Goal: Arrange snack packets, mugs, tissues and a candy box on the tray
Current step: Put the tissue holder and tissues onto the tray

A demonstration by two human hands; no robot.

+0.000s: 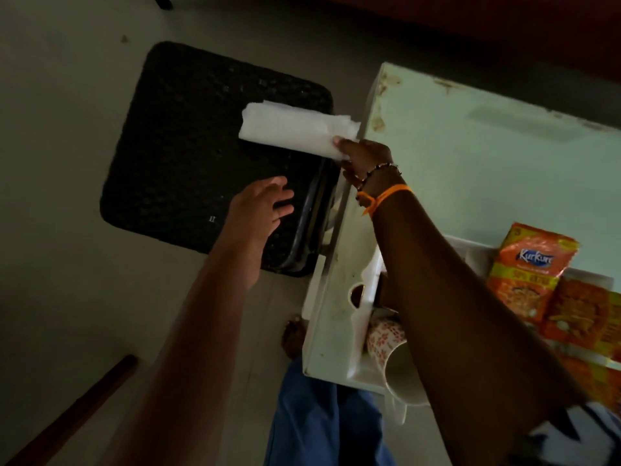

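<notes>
The right hand (364, 159) pinches a folded stack of tissues (295, 131) above the black chair seat (188, 169), left of the worktop (487, 156). The left hand (260, 205) hovers open and empty below. Snack packets (534, 267) and a mug (393, 361) sit on the tray (369, 371).

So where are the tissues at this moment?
The tissues are in the right hand, held out past the table's left edge, above the black chair seat.

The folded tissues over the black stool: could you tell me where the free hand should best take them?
Probably the free far end of the folded tissues. The right hand pinches only the near end, so the stack juts out unsupported. The left hand, open just below, could come up from underneath, palm flat.
</notes>
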